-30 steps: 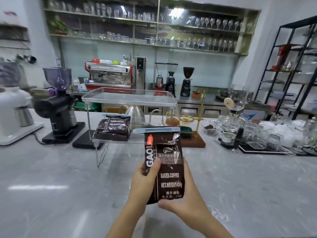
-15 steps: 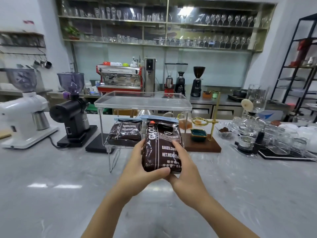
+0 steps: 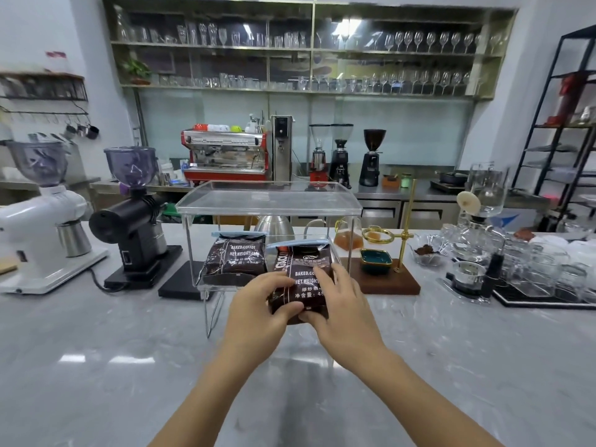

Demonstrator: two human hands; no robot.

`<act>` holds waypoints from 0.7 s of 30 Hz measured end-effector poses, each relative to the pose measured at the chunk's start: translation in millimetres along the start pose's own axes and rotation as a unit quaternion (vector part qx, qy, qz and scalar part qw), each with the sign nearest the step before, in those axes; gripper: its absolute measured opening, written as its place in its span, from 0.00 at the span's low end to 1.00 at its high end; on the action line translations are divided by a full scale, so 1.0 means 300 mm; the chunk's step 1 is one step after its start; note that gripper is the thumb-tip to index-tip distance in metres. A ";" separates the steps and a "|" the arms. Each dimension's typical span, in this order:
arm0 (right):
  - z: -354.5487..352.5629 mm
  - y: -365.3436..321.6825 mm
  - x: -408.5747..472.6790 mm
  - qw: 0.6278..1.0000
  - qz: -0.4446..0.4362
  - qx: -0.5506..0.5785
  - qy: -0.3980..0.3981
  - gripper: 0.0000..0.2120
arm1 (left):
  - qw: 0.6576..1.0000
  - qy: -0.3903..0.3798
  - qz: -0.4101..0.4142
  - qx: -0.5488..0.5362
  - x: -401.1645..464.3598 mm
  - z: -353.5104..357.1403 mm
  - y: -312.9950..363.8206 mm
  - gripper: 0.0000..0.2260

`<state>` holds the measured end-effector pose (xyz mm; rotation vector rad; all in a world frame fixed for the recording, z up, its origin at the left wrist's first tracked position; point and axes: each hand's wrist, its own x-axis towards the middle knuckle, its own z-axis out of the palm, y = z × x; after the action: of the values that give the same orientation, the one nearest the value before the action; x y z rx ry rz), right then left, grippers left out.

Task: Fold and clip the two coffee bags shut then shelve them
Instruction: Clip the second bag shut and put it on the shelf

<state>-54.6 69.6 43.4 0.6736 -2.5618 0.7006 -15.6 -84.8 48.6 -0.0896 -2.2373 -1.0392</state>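
A clear acrylic shelf (image 3: 271, 201) stands on the grey counter. One dark brown coffee bag (image 3: 233, 261) with a light blue clip across its folded top lies on the shelf's lower level at the left. A second coffee bag (image 3: 303, 269), also closed by a blue clip, is at the right of that level beside the first. My left hand (image 3: 261, 298) grips its lower left edge, thumb across the front. My right hand (image 3: 338, 301) holds its right side, fingers on the front and thumb under the bottom edge.
A black grinder (image 3: 132, 217) and a white grinder (image 3: 42, 217) stand left of the shelf. A wooden board with a brass dripper stand (image 3: 403, 240) and a green dish (image 3: 375, 261) sit right of it. Glassware (image 3: 532, 269) crowds the far right.
Both hands have carried the second bag forward and down from above the counter into the shelf's lower level, beside the first bag. The view has moved closer to the shelf.
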 end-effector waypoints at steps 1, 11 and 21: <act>0.005 0.002 -0.002 1.000 -0.019 -0.012 0.017 0.32 | 1.000 0.004 0.005 0.003 -0.002 0.007 -0.002 0.15; -0.003 0.013 0.033 0.990 -0.066 0.079 0.091 0.19 | 0.998 0.039 0.043 -0.005 0.005 0.038 0.005 0.14; -0.021 0.017 0.139 0.986 -0.077 0.083 0.126 0.17 | 0.992 0.076 0.101 0.000 0.111 0.049 0.012 0.12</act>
<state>-89.2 62.8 66.9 0.7717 -2.2133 0.8917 -48.3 -78.9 63.9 -0.2248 -2.0426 -0.9054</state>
